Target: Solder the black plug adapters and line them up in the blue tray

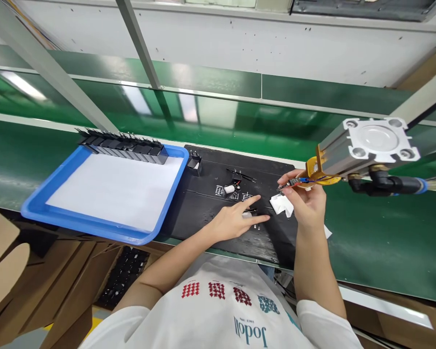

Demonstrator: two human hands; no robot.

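My left hand (230, 223) is over the black work mat (210, 208), thumb and forefinger stretched apart. A small dark housing with a pale face (247, 214) shows between them, partly covered; whether other fingers touch it is hidden. My right hand (307, 201) pinches a small circuit board (293, 182) with blue wires, just beside the yellow bracket (314, 167) of an air cylinder. Under those fingers lies crumpled white paper (281, 204). On the mat sit an opened black adapter part with a white block (229, 189) and red wire, and black tweezers (241, 174).
At left stands a blue tray (160, 220) lined with white paper, a row of black plug adapters (125, 147) along its far edge. Another adapter (195, 164) is beside it on the mat. The metal air cylinder (370, 143) juts in from the right. Cardboard boxes (58, 281) are below left.
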